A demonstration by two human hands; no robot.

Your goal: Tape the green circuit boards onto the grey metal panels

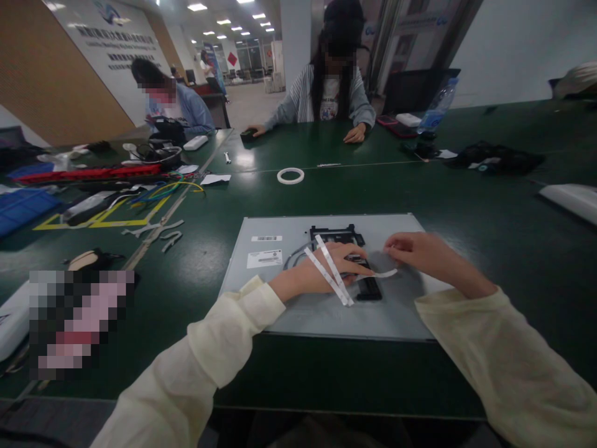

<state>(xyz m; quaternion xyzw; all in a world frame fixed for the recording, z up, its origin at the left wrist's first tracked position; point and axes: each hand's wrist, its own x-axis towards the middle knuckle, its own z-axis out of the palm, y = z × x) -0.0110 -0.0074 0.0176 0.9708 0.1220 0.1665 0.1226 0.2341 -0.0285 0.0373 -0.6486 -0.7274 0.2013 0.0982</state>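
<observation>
A grey flat panel with two labels lies on the green table. On it rests a black frame-like part. My left hand lies over this part with its fingers stretched out, hiding its middle. Two white strips cross the back of that hand and meet near its lower edge. Another pale strip extends right from beside its fingertips. To the right, above the panel, my right hand has thumb and fingers pinched together; whatever is between them is too small to tell.
A white tape roll lies beyond the panel. At the left are cables, yellow tape lines, a blue bin and a small wrench. Two people sit across the table, one with a hand on it. A plastic bottle stands back right.
</observation>
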